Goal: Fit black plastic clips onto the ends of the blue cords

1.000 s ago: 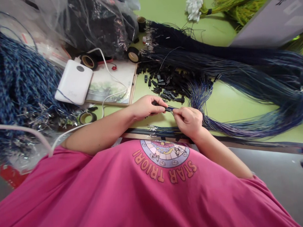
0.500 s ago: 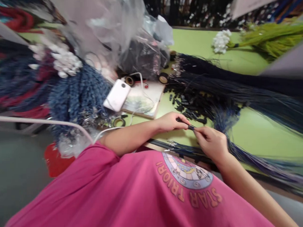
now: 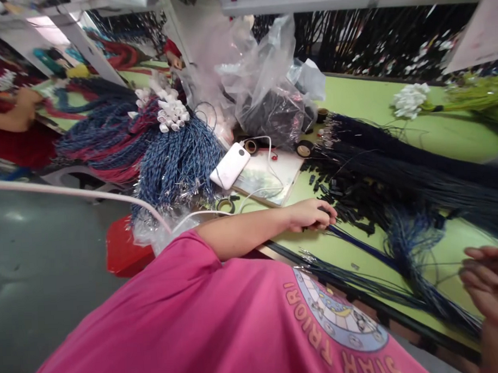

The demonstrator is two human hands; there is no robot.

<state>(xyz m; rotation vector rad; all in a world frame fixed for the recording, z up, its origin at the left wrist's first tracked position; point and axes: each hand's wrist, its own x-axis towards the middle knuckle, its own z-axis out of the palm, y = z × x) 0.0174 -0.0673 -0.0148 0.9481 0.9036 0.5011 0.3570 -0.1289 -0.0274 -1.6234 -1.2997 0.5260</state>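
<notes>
My left hand (image 3: 313, 214) is closed over the front of the green table, with small black plastic connectors partly visible between its fingers. From its fingertips, dark blue wires (image 3: 365, 242) stretch right into a loose blue wire bundle (image 3: 414, 238). At the right edge, my right hand (image 3: 487, 281) is raised, blurred and cut off by the frame, its fingers loosely bent and apart. Thin wires run close to its fingertips; whether they touch is unclear. Just beyond my left hand lies a heap of black connectors (image 3: 351, 196). Wires with bare metal tips (image 3: 317, 260) lie along the front edge.
A white power bank (image 3: 231, 165) and its cable rest by a notebook (image 3: 269, 180). Tape rolls (image 3: 305, 148), a plastic bag (image 3: 271, 107) and long black wires (image 3: 395, 149) stand behind. Twisted blue cables (image 3: 174, 162) hang left, above a red stool (image 3: 124, 248). Another person's arm (image 3: 15, 110) shows far left.
My right hand has left my left hand and moved far right. Wires now stretch rightward from my left hand. The camera view has shifted, showing more of the left side.
</notes>
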